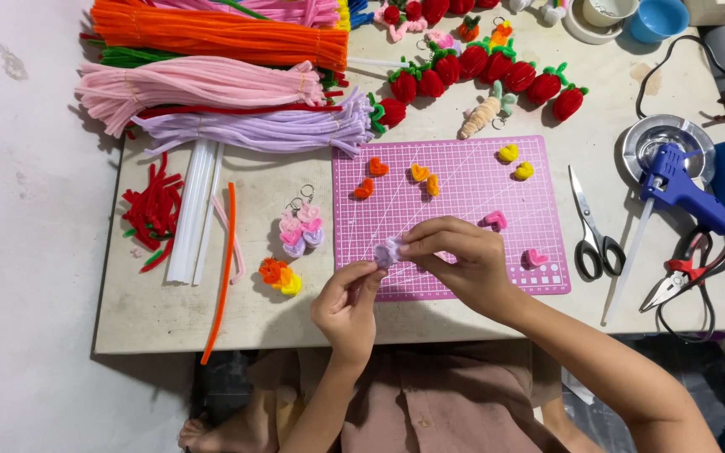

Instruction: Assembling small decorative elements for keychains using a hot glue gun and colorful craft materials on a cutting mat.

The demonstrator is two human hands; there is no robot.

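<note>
Head view looks straight down on a pale work table (pixel 169 310), where both hands meet over the near edge of a pink gridded cutting mat (pixel 463 243). Between them sits a small lilac fuzzy pipe-cleaner piece (pixel 388 251), coiled into a little rounded shape and held just above the mat.

To do this shaping well, it seems best to keep the piece pinned on one side while the other side bends the fuzzy wire in short, tight curves, pressing each turn snug against the last so the form stays compact like the finished pink and lilac heart charms on key rings (pixel 301 228) lying left of the mat.

The right hand (pixel 463 264) comes in from above, thumb and forefinger closed in a narrow pinch on the right side of the lilac piece, the other fingers curled loosely over it. The left hand (pixel 347 306) rises from below, its fingertips (pixel 371 277) nearly shut and touching the piece's lower left edge; whether it grips or only steadies is not clear.

Black-handled scissors (pixel 591 231) and a blue glue gun (pixel 673 186) lie well apart to the right.
</note>
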